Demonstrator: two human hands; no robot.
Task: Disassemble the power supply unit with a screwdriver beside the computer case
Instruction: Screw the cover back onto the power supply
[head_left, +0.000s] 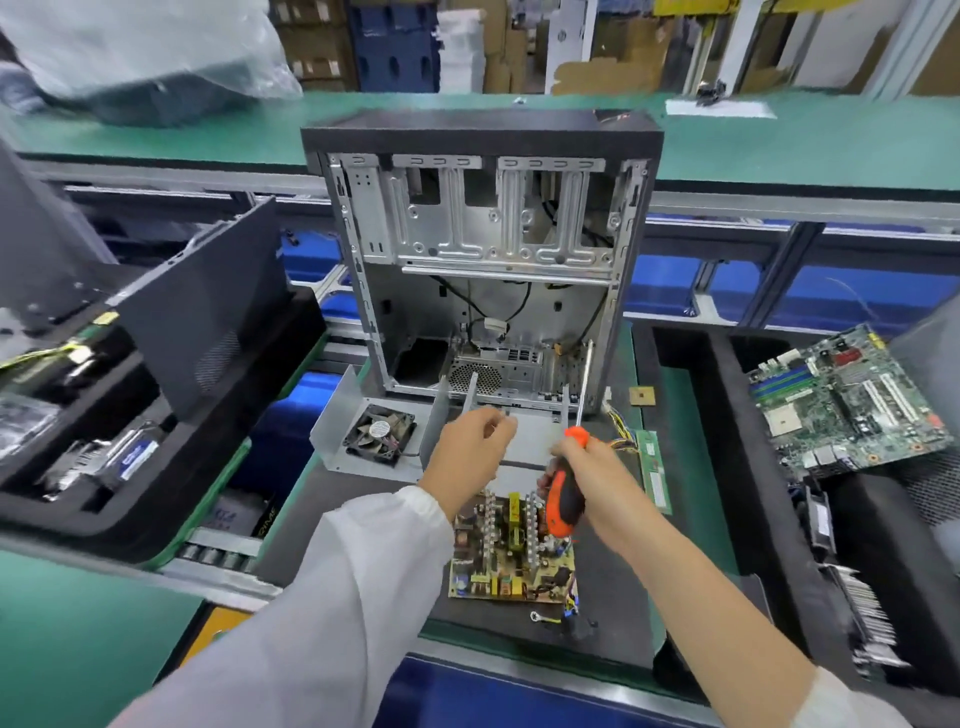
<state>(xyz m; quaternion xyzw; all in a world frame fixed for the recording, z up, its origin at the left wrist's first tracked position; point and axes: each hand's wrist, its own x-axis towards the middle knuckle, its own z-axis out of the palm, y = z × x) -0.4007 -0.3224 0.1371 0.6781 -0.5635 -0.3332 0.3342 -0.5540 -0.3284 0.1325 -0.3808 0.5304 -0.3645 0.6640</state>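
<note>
Most of the power supply unit is already in pieces in front of me: its circuit board (511, 551) lies bare on the dark surface (613, 582), nearest my body, with a few loose leads trailing off its near corner, and the cover half with the fan (381, 434) sits off to the left, fan facing up. What remains in hand is the grey metal housing (524, 441), the open tray just this side of the computer case (480, 260), which stands upright with its side off and its bays showing. My left hand (470, 457) is up at the housing's near edge, fingers curled in as if pinching something small (too blurred to say whether it's a screw or the sheet-metal lip itself). My right hand (589, 475) is wrapped round the orange-and-black handle of the screwdriver (569, 488), shaft pointing up and away toward the case, tip not on any screw that I can see. A bundle of coloured wires (621, 441) pokes out at the housing's right side, beside a green memory stick (655, 467). I'd judge the board and fan cover done, leaving the shell and that wiring to clear, so we're well past halfway.
</note>
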